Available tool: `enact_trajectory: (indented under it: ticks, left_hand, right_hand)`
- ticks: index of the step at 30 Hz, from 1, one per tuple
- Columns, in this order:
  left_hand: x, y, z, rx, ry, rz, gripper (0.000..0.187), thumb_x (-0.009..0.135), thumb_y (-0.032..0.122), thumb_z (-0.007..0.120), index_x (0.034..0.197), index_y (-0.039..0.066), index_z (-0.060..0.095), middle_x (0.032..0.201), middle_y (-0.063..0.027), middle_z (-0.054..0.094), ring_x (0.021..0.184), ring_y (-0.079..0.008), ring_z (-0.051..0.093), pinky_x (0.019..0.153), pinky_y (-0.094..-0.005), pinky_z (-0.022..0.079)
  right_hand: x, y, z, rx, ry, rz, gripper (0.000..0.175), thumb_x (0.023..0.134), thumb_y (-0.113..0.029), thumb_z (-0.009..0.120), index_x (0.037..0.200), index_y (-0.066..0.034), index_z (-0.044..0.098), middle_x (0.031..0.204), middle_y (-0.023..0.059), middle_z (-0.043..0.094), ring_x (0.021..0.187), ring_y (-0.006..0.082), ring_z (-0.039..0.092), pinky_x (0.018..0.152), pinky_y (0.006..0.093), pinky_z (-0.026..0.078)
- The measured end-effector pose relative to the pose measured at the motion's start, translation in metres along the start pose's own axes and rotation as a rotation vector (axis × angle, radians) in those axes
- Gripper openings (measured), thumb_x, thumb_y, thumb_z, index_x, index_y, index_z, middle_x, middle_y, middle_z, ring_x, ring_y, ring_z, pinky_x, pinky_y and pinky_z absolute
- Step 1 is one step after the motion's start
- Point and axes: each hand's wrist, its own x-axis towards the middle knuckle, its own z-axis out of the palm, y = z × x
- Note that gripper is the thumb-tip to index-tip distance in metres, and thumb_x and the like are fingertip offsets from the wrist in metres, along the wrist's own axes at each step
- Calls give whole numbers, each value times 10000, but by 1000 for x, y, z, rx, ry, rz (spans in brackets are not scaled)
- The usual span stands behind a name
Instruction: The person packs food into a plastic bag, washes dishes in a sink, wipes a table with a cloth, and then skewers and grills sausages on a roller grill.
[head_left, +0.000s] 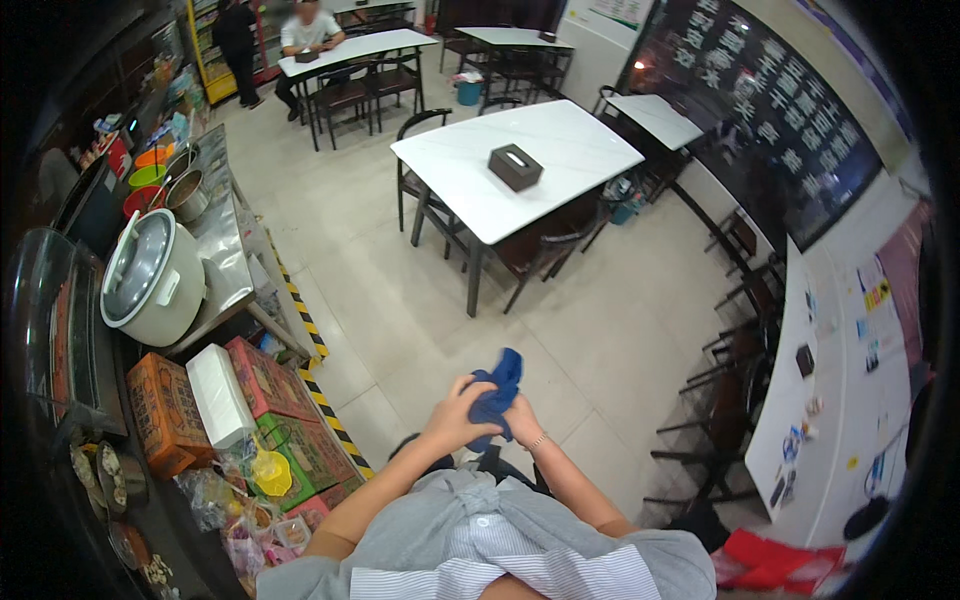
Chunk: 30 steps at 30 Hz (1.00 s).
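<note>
A crumpled dark blue cloth (493, 397) is bunched up in front of my body, above the tiled floor. My left hand (457, 416) grips it from the left, with the thumb and fingers curled around its near part. On the other side my right hand (523, 421) holds the cloth too; its fingers are partly hidden behind the fabric. One end of the cloth sticks up past both hands. Beyond them stands a white marble-patterned table (450, 161) bearing a dark tissue box (515, 166).
To the left, a steel counter (229, 262) carries a large rice cooker (154, 277). Stacked cartons (277, 382) and plastic bags sit below it. Black chairs (555, 244) surround the table. A wall counter (787, 450) runs along the right. A person (307, 34) sits at a far table.
</note>
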Motion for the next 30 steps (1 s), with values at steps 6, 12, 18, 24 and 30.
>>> enact_trajectory:
  ticks: [6,12,18,24,30]
  left_hand:
    - [93,-82,-105,145,543,3,350,613,102,736,947,102,630,1055,-151,568,938,-327,585,792,-360,481]
    - [226,-170,-239,-127,745,-151,283,742,91,709,950,3,540,798,-80,612,745,-140,560,685,-286,460]
    - [380,-231,-375,-272,648,-266,337,834,302,616,976,4,544,869,-167,638,804,-272,627,709,-342,469]
    - [559,-281,-445,53,189,-81,452,892,318,509,1212,8,431,1142,-215,511,1055,-334,520,886,-374,407]
    - [732,-326,-556,112,113,28,342,780,205,662,1059,28,572,932,-166,614,867,-297,602,771,-355,462]
  right_hand:
    - [204,-30,66,30,-401,-239,277,801,-119,598,1051,1,587,972,57,628,881,115,564,788,279,468]
    - [381,-77,153,195,-333,97,336,800,-107,567,1124,-18,546,913,45,618,812,139,572,748,270,469]
    - [540,-146,160,722,-358,292,587,816,-183,599,1339,-116,342,1255,72,435,1116,162,447,834,390,451]
    - [728,-162,154,717,-114,265,604,794,-194,665,1318,-120,375,1256,70,479,1133,185,488,902,369,447]
    - [935,-197,143,822,-50,115,343,791,-80,637,1118,-20,549,1035,67,614,924,166,603,799,292,496]
